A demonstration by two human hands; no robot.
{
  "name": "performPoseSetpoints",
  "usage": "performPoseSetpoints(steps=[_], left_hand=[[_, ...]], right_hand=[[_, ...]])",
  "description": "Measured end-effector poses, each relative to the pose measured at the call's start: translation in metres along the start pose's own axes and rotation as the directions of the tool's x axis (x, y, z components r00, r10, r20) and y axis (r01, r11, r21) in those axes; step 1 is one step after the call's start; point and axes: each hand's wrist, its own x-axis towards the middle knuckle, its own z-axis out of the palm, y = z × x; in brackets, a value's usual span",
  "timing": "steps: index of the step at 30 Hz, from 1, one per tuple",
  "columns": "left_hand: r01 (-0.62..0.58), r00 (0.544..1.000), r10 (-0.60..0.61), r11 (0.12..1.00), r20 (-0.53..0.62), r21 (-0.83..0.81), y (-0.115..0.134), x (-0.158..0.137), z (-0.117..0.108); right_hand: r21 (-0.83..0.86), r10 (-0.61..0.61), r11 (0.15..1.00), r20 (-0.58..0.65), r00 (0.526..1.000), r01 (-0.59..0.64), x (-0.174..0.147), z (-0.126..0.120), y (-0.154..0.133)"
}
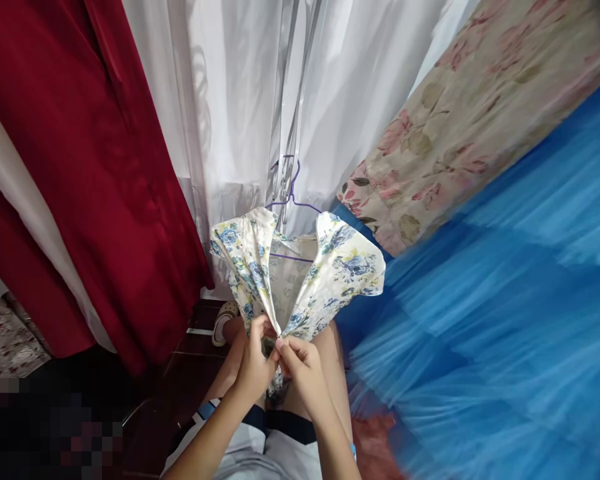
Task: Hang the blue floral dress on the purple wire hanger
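A white dress (347,263) with blue flowers and yellow-green leaves hangs on a purple hanger (296,180) in front of my knees. Its opening spreads in a V, and the hanger's lower bar shows inside. At the bottom of the V, my left hand (257,363) pinches one edge of the opening. My right hand (303,367) is closed with thumb and finger on the fabric at the same point, touching the left fingertips. A small fastener there, perhaps a zipper pull, is mostly covered by the fingers. The lower part of the dress is hidden behind my hands.
White curtains (235,100) and silvery ribbons (293,87) hang ahead. A red gown (115,173) is at left. At right are a beige floral cloth (430,140) and a blue tulle skirt (480,320). My foot wears a clog (225,320) on dark floor tiles (195,347).
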Motion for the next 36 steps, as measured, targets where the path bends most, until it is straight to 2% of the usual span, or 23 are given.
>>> performPoseSetpoints(steps=[3, 5, 8, 10, 13, 16, 19, 21, 24, 28, 31, 33, 35, 36], left_hand=[[-0.059, 0.995, 0.046, 0.989, 0.093, 0.139, -0.001, 0.004, -0.003], [-0.083, 0.991, 0.063, 0.98, 0.118, 0.18, -0.001, 0.0, -0.003], [-0.071, 0.997, 0.062, 0.98, 0.052, 0.187, -0.004, -0.011, 0.002], [-0.055, 0.999, 0.054, 0.982, 0.011, 0.183, -0.008, -0.017, 0.006], [-0.043, 0.999, 0.039, 0.984, 0.022, 0.174, -0.01, -0.017, 0.008], [-0.061, 0.997, 0.048, 0.974, 0.062, 0.218, -0.006, -0.008, 0.008], [-0.09, 0.989, 0.051, 0.952, 0.138, 0.292, -0.001, 0.002, 0.012], [-0.107, 0.982, 0.046, 0.937, 0.186, 0.333, -0.001, 0.004, 0.016], [-0.1, 0.976, 0.024, 0.93, 0.215, 0.354, -0.006, -0.004, 0.018], [-0.045, 0.962, -0.031, 0.962, 0.271, 0.268, 0.001, -0.007, -0.003], [-0.082, 0.978, 0.043, 0.979, 0.204, 0.186, 0.034, 0.027, -0.03], [-0.199, 0.977, 0.18, 0.963, 0.118, 0.183, 0.064, 0.068, -0.045], [-0.369, 0.929, 0.367, 0.911, 0.045, 0.183, 0.09, 0.112, -0.054], [-0.429, 0.903, 0.423, 0.881, 0.072, 0.198, 0.1, 0.131, -0.055]], right_hand=[[-0.025, 0.056, 0.998, 0.034, 0.998, -0.055, -0.004, -0.004, 0.001], [0.024, 0.076, 0.997, 0.014, 0.997, -0.077, -0.005, -0.004, 0.003], [0.11, 0.121, 0.987, -0.002, 0.993, -0.12, -0.002, 0.0, 0.003], [0.101, 0.117, 0.988, 0.0, 0.993, -0.117, 0.006, 0.0, -0.004], [0.004, 0.042, 0.999, 0.012, 0.999, -0.042, 0.036, -0.007, -0.032], [-0.05, -0.062, 0.997, -0.015, 0.998, 0.061, 0.086, -0.017, -0.08], [0.043, -0.18, 0.981, -0.141, 0.974, 0.188, 0.133, -0.019, -0.131], [0.1, -0.234, 0.961, -0.214, 0.948, 0.26, 0.15, -0.016, -0.153], [0.124, -0.284, 0.939, -0.241, 0.928, 0.32, 0.149, -0.011, -0.157], [0.036, -0.354, 0.93, -0.184, 0.917, 0.367, 0.126, -0.006, -0.132], [0.003, -0.384, 0.921, -0.143, 0.912, 0.389, 0.111, -0.005, -0.122], [-0.019, -0.396, 0.918, -0.116, 0.911, 0.396, 0.104, -0.005, -0.125], [-0.054, -0.419, 0.908, -0.075, 0.905, 0.416, 0.1, -0.008, -0.131], [-0.075, -0.434, 0.9, -0.047, 0.9, 0.43, 0.1, -0.009, -0.134]])
